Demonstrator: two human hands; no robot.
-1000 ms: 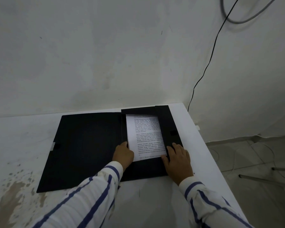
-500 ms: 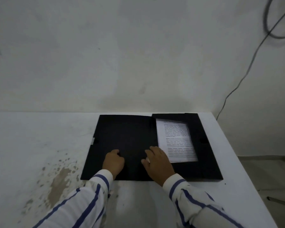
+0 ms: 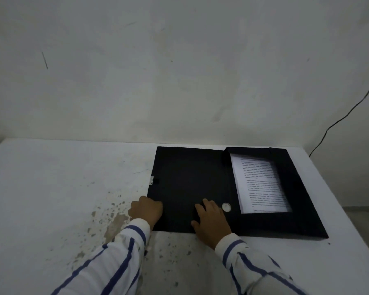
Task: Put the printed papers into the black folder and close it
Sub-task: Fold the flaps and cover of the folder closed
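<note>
The black folder (image 3: 188,179) lies open and flat on the white table, at centre right. Its right half holds the printed papers (image 3: 260,184), a white stack with lines of text, framed by black flaps. My left hand (image 3: 146,210) curls around the near left corner of the folder's left cover; its fingertips are hidden at the edge. My right hand (image 3: 211,220) rests flat on the left cover close to the spine, fingers apart, beside a small round white ring (image 3: 226,207).
The white table (image 3: 51,188) has brown stains and specks left of and below the folder. Its right edge runs just beyond the folder, with floor below. A wall stands close behind, and a black cable (image 3: 345,116) hangs down it at right.
Both hands left the papers and shifted leftward onto the left cover; the left hand reached its near left corner. The view swung to the left.
</note>
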